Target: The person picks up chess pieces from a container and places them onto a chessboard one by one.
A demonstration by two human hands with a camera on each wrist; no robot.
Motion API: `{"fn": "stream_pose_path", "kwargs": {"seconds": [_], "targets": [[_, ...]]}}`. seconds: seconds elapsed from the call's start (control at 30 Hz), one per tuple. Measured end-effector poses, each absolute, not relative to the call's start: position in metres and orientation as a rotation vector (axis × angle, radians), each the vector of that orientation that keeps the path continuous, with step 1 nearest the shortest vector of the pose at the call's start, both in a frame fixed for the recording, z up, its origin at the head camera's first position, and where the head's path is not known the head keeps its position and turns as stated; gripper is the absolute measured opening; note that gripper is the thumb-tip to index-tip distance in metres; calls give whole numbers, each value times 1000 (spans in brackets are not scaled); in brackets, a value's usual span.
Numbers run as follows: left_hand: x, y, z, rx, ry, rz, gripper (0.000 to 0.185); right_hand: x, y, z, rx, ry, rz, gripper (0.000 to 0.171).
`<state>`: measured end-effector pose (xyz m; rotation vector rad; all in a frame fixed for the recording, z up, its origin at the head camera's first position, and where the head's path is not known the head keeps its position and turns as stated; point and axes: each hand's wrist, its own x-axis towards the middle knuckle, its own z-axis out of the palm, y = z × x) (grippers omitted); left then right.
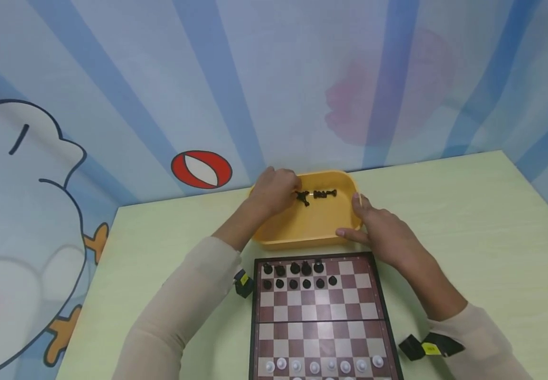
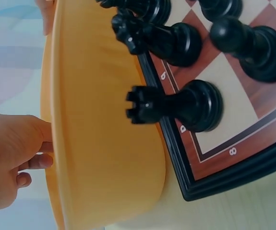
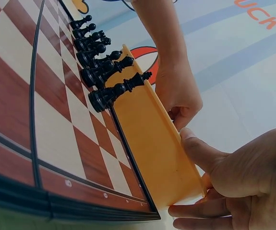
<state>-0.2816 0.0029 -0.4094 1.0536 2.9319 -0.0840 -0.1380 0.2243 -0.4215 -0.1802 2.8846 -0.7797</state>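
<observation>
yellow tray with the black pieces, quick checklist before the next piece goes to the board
1. Yellow tray held steady: ok, the right hand grips its right rim, thumb along the near side.
2. Left hand at the pieces: ok, its fingers are down in the tray at the loose black pieces.
3. Piece actually gripped: cannot tell, the fingers hide it.
4. Free squares on the chessboard: ok, the right end of both black rows stands bare.
5. Placed black pieces upright: ok, none has tipped.
6. Tray clear of the board: ok from the head view, it sits just beyond the far edge.
</observation>
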Motion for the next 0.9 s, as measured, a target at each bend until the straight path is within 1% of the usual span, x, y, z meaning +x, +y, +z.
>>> {"fn": "stream_pose_path", "kwargs": {"seconds": [0.17,0.33,0.53,0.63,0.8,0.9], "targets": [[-284,6,-414,1085,2935,-127,25,-137,224,-421,-188,2891,-782,97],[-282,8,-415,1081,2937,-230,23,-137,224,-421,-187,2891,-793,98],[-281,8,-417,1083,2963,-299,29,-137,224,-421,-195,2897,-792,97],[-281,7,-419,1084,2973,-299,31,-136,224,-422,-194,2901,-785,98],[-281,4,-422,1044,3002,-235,28,-135,225,-423,-195,2913,-779,98],[-281,1,-423,993,3005,-155,32,-135,225,-423,-191,2905,-784,98]]}}
